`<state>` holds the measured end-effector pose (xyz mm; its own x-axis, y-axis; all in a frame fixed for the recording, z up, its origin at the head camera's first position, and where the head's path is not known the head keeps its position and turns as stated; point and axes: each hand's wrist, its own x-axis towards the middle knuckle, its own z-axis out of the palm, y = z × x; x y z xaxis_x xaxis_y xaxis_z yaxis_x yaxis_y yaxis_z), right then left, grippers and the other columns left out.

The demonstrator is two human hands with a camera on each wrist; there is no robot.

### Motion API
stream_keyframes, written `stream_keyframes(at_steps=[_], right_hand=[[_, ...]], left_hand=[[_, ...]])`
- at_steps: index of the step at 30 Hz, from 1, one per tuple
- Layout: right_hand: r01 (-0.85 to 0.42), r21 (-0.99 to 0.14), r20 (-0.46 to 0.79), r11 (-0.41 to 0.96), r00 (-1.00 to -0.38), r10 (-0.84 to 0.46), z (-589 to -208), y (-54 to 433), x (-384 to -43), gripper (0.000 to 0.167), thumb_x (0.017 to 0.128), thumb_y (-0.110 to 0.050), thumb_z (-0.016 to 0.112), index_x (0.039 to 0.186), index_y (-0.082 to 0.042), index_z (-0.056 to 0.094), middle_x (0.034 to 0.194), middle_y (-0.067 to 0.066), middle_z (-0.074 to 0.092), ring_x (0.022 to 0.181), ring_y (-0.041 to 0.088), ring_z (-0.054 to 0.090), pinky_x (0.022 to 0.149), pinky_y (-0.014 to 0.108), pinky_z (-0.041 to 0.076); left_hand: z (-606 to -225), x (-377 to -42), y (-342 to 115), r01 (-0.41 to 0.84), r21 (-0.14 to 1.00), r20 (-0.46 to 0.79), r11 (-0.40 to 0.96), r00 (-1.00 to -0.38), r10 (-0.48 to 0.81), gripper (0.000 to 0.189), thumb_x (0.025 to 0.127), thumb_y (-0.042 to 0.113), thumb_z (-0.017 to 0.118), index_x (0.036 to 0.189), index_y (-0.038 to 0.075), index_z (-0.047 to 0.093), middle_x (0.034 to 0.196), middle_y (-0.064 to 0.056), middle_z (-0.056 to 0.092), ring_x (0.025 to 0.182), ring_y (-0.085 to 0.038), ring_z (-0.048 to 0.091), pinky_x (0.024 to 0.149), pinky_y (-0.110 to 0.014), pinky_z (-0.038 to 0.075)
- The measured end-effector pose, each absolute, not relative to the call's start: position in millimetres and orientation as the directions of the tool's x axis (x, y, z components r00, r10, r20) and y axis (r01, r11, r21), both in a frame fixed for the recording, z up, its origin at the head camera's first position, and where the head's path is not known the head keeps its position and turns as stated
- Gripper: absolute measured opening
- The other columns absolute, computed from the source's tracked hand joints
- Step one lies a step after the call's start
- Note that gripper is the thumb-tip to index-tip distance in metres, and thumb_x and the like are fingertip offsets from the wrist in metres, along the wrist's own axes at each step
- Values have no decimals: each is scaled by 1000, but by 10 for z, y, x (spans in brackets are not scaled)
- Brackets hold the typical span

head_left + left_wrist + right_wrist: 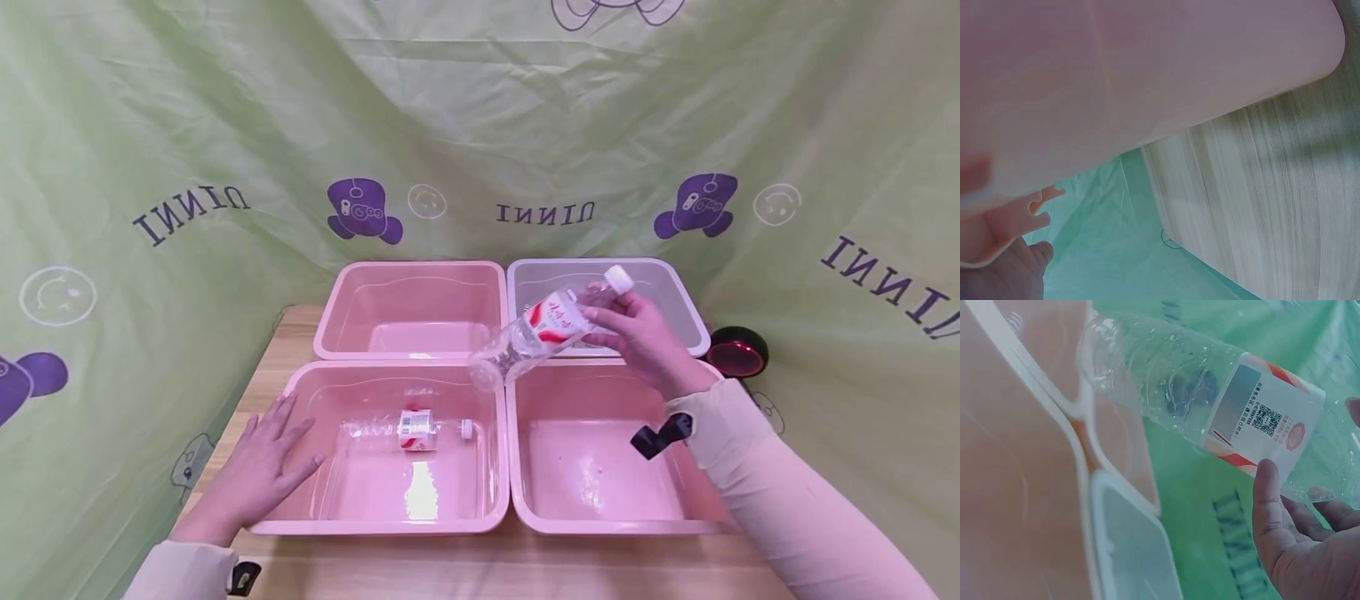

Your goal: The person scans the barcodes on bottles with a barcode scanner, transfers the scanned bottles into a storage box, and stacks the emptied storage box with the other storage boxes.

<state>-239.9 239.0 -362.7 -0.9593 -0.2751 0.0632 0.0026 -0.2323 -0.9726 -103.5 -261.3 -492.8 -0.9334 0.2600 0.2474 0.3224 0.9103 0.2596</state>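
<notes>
My right hand point(641, 337) grips a clear plastic bottle point(556, 317) near its white-capped neck. The bottle is tilted, its base toward the lower left over the shared rims of the bins. In the right wrist view its white and red label point(1266, 419) faces the camera, with the thumb at the label's edge. A second capped bottle point(417, 430) lies on its side in the front left pink bin point(375, 528). On that bin's left rim rests my left hand point(258, 467), fingers spread. The left wrist view shows mostly the bin's outer wall point(1147, 69).
A front right pink bin point(600, 527), a back left pink bin point(412, 267) and a back right grey bin point(693, 308) adjoin on the wooden table point(390, 567). A round black object point(737, 352) stands at right. A green patterned curtain point(465, 125) hangs behind.
</notes>
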Motion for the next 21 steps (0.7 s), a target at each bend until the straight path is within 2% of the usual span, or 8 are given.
stream_keyframes(at_steps=[6, 15, 21], right_hand=[[-21, -938, 100, -345, -972, -211, -3581, 2777, -2414, 18, 102, 4, 57, 108, -9, 66, 104, 2, 69, 94, 14, 71, 77, 31, 63], [2, -886, 75, -463, -986, -148, -3593, 3226, -2404, 12, 103, 2, 58, 110, -6, 64, 98, 8, 73, 83, 19, 75, 72, 33, 64], [20, -860, 29, -510, -996, -88, -3646, 3630, -2401, 10, 103, 1, 58, 107, -5, 64, 93, 12, 75, 77, 21, 76, 70, 33, 64]], left_hand=[[-4934, -1039, -2618, 325, 264, 251, 908, -932, 261, 60, 99, 39, 64, 137, -8, 60, 162, -32, 26, 151, -48, 21, 117, -71, 18], [-4915, -1037, -2610, 319, 271, 250, 908, -934, 254, 60, 99, 39, 64, 137, -8, 61, 162, -32, 26, 150, -50, 22, 121, -67, 12], [-4903, -1039, -2606, 323, 277, 249, 905, -934, 257, 59, 100, 38, 64, 137, -8, 60, 162, -33, 26, 150, -50, 21, 118, -70, 16]])
